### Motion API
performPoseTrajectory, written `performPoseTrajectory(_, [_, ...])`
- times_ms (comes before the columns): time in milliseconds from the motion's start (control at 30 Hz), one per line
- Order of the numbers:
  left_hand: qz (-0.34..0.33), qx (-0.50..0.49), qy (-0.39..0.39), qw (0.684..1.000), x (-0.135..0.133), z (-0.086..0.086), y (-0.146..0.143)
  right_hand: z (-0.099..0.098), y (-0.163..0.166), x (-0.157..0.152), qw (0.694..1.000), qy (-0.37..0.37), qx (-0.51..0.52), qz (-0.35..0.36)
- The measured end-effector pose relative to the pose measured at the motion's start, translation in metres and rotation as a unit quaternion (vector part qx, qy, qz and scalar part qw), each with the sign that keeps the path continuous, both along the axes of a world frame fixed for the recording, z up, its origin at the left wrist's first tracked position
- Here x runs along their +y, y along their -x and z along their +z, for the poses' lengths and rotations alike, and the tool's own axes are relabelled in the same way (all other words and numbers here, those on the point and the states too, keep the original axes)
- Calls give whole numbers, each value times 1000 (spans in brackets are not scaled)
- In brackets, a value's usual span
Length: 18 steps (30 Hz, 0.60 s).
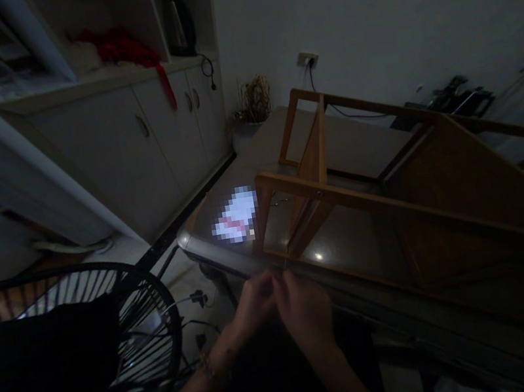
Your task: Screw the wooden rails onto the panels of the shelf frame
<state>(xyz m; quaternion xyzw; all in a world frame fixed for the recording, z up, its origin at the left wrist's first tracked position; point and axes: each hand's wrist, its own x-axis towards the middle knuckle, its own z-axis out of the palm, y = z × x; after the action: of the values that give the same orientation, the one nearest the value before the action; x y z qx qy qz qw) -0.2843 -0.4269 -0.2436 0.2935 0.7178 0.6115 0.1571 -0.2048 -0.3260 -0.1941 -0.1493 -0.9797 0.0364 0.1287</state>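
A wooden frame (pixel 342 196) of slats and panels lies on a dark glossy table (pixel 232 257). My left hand (pixel 254 303) and my right hand (pixel 302 309) meet at the table's near edge, right below the frame's lower rail. Both have their fingers pinched together around something small and thin that the dim light hides. A bracelet sits on my left wrist.
A black wire chair (pixel 128 323) with a dark cushion stands at the left. A lit, blurred paper (pixel 235 217) lies on the table. White cabinets (pixel 144 142) with a kettle (pixel 178 27) and red cloth line the back wall. A wall socket (pixel 307 58) has a cable plugged in.
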Motion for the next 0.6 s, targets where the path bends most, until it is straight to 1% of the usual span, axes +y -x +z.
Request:
performPoseTrajectory(167, [-10,-4,5,1000,-2,-1,-2,-2,-2,-2,1000,10,9,-4])
performPoseTrajectory(333, [-18,1,11,1000,-5,-2,-4,-8,-2,-5,1000,26,-2,-17])
performPoseTrajectory(467, [-40,11,13,999,-7,7,-5,-10,-1,-10,998,46,12,-47])
performPoseTrajectory(600, [-73,30,29,996,-12,22,-2,-12,-1,-14,995,67,42,-57])
